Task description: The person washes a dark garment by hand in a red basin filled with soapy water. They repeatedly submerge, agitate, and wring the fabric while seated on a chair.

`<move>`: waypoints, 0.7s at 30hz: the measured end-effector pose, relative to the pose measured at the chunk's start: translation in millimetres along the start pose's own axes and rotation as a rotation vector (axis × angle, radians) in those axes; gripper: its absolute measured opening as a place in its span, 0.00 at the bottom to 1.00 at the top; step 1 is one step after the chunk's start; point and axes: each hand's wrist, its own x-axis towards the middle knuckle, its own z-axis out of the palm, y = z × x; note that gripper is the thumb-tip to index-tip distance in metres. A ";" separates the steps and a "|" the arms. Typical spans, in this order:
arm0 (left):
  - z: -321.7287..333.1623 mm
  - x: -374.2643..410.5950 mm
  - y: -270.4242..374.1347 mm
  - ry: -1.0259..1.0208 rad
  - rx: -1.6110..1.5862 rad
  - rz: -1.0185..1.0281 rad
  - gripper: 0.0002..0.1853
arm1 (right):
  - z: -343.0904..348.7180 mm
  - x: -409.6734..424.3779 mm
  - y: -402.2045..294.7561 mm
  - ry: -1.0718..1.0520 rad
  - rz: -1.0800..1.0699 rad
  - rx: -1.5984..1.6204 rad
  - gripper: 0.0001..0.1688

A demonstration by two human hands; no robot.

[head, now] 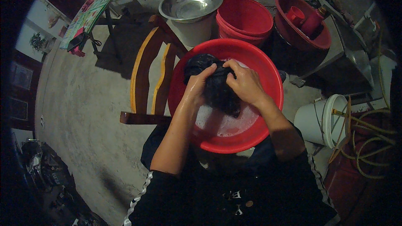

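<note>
A wet, dark piece of cloth is bunched up over a round red plastic basin. Whitish, sudsy water covers the basin's bottom, and the cloth's lower end hangs close to it. My left hand grips the cloth at its left, thumb on top and the other fingers hidden beneath the fabric. On the right, my right hand pinches the cloth's upper edge with bent fingers. Both wrists are above the basin, and the forearms look wet.
A wooden chair frame touches the basin's left side. Behind it stand a steel bowl, a red bucket and a reddish basin holding a mug and bottle. At right are a white bucket and a coiled hose.
</note>
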 end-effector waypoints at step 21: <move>-5.9 1.4 7.0 -0.115 -0.322 -0.014 0.18 | 4.2 8.4 30.6 -0.049 0.100 0.597 0.13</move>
